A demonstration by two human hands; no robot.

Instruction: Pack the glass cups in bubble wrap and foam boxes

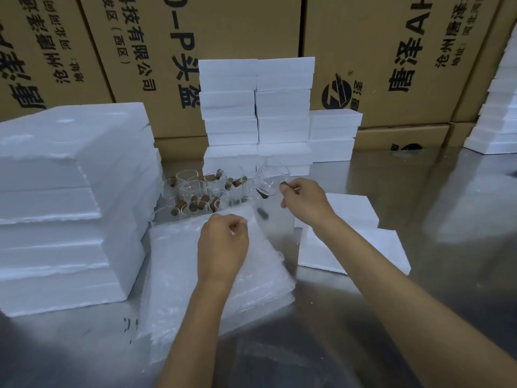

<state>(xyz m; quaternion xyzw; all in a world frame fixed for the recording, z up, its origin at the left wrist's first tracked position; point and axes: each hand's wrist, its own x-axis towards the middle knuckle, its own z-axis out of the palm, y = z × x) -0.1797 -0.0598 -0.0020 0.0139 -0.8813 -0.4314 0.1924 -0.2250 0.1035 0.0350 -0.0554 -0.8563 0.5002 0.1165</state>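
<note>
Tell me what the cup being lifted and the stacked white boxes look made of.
Cup in the right hand: clear glass, see-through and glossy, with a dark, possibly wooden handle. White boxes: seemingly expanded foam, matte, with grainy, crumbly edges.

Cardboard cartons [251, 29]: "科技有限公司", "(西区)", "头盔".

Glossy metal table [419, 191], matt foam boxes [70, 177] (rough-edged), clear glass cups [193, 189].

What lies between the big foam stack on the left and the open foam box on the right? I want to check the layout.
In the head view, the bubble wrap pile lies between the foam stack and the open foam box, with the left hand on it.
</note>
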